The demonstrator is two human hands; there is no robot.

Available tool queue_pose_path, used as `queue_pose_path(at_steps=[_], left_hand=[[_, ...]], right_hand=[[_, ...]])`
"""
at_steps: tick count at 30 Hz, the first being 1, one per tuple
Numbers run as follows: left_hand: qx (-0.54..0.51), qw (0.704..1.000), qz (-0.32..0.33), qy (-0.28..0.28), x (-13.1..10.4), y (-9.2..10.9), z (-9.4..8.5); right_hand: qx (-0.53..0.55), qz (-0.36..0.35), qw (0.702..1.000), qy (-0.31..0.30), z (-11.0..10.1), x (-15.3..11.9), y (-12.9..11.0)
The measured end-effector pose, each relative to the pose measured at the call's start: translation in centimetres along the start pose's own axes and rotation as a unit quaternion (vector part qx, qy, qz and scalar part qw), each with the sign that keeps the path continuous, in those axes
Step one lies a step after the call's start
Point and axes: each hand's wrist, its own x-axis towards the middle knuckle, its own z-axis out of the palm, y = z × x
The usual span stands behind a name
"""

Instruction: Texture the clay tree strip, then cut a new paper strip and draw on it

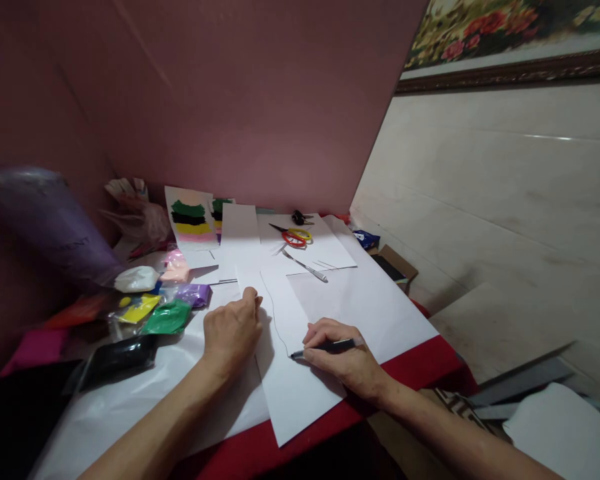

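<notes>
A long white sheet of paper (293,400) lies lengthwise in front of me, with one corner past the table's front edge. Down its middle runs a thin, wavy dark line. My right hand (337,353) grips a dark pen (335,346), its tip on the paper at the line's lower end. On the sheet's left side rests my left hand (234,328), fingers curled into a fist, with no object showing in it. Beyond the hands lie a utility knife (307,265) and scissors with red and yellow handles (297,237).
Plastic-wrapped coloured packets, including a green packet (167,317) and a black packet (120,363), crowd the left side. A card with painted stripes (193,223) leans at the back. Red cloth (425,367) borders the white-covered table. An open cardboard box (397,263) sits beyond the right edge.
</notes>
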Motion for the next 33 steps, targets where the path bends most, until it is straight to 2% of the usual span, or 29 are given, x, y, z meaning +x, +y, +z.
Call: queue_pose_path(at_steps=[10, 20, 33], left_hand=[[0.006, 1.0, 0.002, 0.011, 0.0, 0.0, 0.2], [-0.001, 1.0, 0.001, 0.011, 0.0, -0.1, 0.2], [-0.004, 1.0, -0.001, 0.029, 0.1, -0.1, 0.2]], right_hand=[[0.014, 0.002, 1.0, -0.014, -0.1, -0.9, 0.4], [0.013, 0.017, 1.0, -0.018, -0.5, -1.3, -0.6], [0.021, 0.042, 0.999, -0.022, -1.1, -2.4, -0.7]])
